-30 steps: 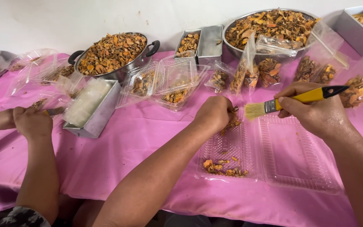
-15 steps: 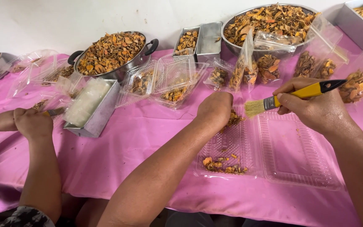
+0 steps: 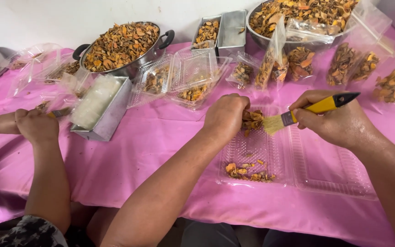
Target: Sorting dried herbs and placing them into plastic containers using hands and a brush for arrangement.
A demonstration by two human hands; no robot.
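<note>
My left hand (image 3: 225, 116) is closed on a clump of dried orange-brown chips (image 3: 252, 120) held over an open clear plastic clamshell tray (image 3: 298, 169). My right hand (image 3: 337, 121) grips a yellow-handled brush (image 3: 312, 110), its pale bristles touching the clump. A small pile of loose chips (image 3: 250, 171) lies in the tray's near left corner. The tray rests on a pink tablecloth (image 3: 152, 151).
Another person's hands (image 3: 35, 124) work at the left beside a metal tin of white material (image 3: 97, 107). Behind stand a pot (image 3: 122, 43) and a large bowl (image 3: 302, 13) of chips, metal loaf tins (image 3: 220, 32), filled clear bags (image 3: 344, 64) and clamshells (image 3: 184, 77).
Both my hands have stayed over the tray, with the brush shifting slightly against the clump. The other person's hands remain at the left.
</note>
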